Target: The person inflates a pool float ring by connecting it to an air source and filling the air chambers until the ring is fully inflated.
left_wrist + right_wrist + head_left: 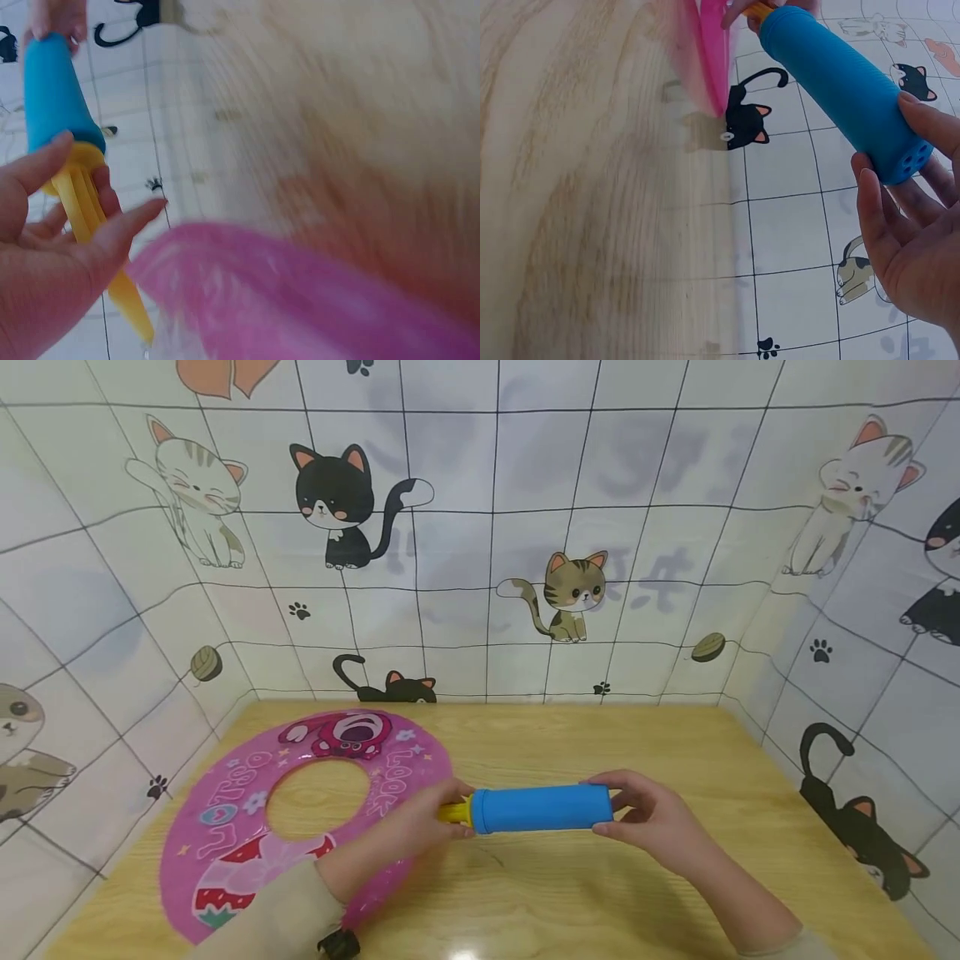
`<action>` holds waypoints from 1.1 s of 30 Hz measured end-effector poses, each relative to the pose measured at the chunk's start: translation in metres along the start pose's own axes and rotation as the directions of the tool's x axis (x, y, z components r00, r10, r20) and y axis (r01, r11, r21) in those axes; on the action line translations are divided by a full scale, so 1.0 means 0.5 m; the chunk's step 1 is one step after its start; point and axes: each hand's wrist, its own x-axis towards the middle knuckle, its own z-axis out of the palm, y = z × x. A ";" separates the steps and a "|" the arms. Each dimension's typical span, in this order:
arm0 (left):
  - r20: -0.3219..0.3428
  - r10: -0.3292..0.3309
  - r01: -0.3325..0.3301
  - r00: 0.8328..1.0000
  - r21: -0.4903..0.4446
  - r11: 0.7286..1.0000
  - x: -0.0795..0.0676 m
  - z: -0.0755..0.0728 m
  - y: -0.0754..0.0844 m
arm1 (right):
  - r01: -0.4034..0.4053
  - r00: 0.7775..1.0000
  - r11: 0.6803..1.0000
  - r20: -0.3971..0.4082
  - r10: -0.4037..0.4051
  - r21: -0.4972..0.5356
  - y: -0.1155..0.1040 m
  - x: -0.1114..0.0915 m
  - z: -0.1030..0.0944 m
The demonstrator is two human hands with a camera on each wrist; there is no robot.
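A blue hand pump [546, 809] with a yellow nozzle [84, 202] is held sideways above the table, nozzle to the left. My left hand [423, 814] grips the yellow end where it meets the blue barrel. At the other end, my right hand [651, 818] pinches the barrel between thumb and fingers; several small holes show in that end face in the right wrist view. A pink swim ring [416, 752] printed with a bear and strawberries lies flat on the left, partly hidden by my left forearm.
The light wood table [600, 902] meets a wall covering [465, 543] with cats and grid lines at its back and sides. Near the front edge, a small black object [339, 943] sits by the left sleeve.
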 end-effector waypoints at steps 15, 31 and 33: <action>0.032 0.048 -0.048 0.998 0.002 0.999 0.037 -0.038 -0.062 | 0.031 0.999 0.999 -0.036 -0.032 -0.018 0.049 -0.027 -0.107; 0.067 0.075 -0.076 0.995 0.011 0.997 0.026 -0.052 -0.071 | -0.065 0.997 0.997 -0.055 0.063 -0.049 0.077 -0.054 -0.141; 0.069 0.074 -0.076 0.995 0.014 0.997 0.024 -0.049 -0.064 | -0.086 0.995 0.996 -0.046 0.085 -0.021 0.075 -0.048 -0.129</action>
